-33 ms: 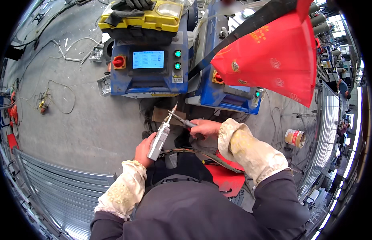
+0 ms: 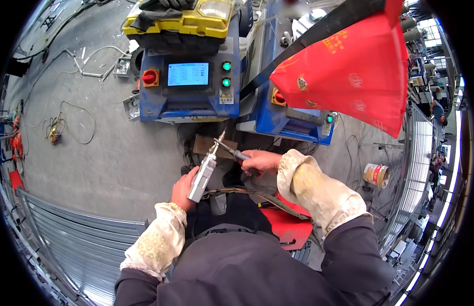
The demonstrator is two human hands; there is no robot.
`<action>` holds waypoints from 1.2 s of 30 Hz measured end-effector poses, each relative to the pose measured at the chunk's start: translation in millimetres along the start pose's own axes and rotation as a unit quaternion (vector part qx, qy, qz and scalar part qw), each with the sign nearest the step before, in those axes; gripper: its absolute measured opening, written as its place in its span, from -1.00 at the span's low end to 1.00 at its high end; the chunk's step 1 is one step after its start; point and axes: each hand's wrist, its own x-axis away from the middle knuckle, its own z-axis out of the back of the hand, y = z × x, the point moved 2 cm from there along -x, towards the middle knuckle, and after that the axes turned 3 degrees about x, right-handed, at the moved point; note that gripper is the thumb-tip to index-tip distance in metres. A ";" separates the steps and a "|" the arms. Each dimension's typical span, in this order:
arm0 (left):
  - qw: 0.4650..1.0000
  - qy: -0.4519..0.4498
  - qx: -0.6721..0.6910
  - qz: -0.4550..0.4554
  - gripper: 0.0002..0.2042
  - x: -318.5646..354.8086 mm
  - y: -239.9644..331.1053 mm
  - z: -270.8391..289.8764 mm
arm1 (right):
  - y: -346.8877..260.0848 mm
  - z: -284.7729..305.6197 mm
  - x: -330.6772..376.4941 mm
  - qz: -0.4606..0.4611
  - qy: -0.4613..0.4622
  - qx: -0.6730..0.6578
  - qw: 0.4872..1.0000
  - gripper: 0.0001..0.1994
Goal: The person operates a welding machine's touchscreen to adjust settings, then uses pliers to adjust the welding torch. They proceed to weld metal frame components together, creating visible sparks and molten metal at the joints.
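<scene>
A silver, boxy welding torch (image 2: 202, 179) with a slim copper-coloured nozzle (image 2: 221, 136) points up and away from me. My left hand (image 2: 185, 189) is wrapped around its body near the rear end. From the right, my right hand (image 2: 262, 161) grips a pliers-like tool (image 2: 239, 155) with a grey and red handle. Its metal end meets the neck of the torch just behind the nozzle; whether it clamps there is too small to tell. Fingers of both hands are partly hidden by what they hold.
Ahead stand two blue machines (image 2: 188, 109) with screens and red knobs; a yellow-black toolbox (image 2: 178, 30) lies on one. A red bag (image 2: 344, 76) hangs at upper right. Metal profiles (image 2: 84, 229) lie at left, a bucket (image 2: 376, 175) at right, and cables (image 2: 79, 120) on the floor.
</scene>
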 end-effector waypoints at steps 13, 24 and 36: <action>1.000 0.021 0.010 0.008 -0.46 -79.1 -3.4 -13.7 | -36.6 67.3 -49.9 -0.042 0.026 0.060 0.997 -0.80; 1.000 -0.011 0.014 0.019 -0.48 -93.9 2.0 -11.9 | -28.6 78.0 -52.5 -0.031 0.038 0.078 0.996 -0.82; 0.998 -0.040 0.033 0.028 -0.36 -101.0 1.9 -5.1 | -13.1 83.8 -65.5 0.004 -0.003 0.038 0.999 -0.76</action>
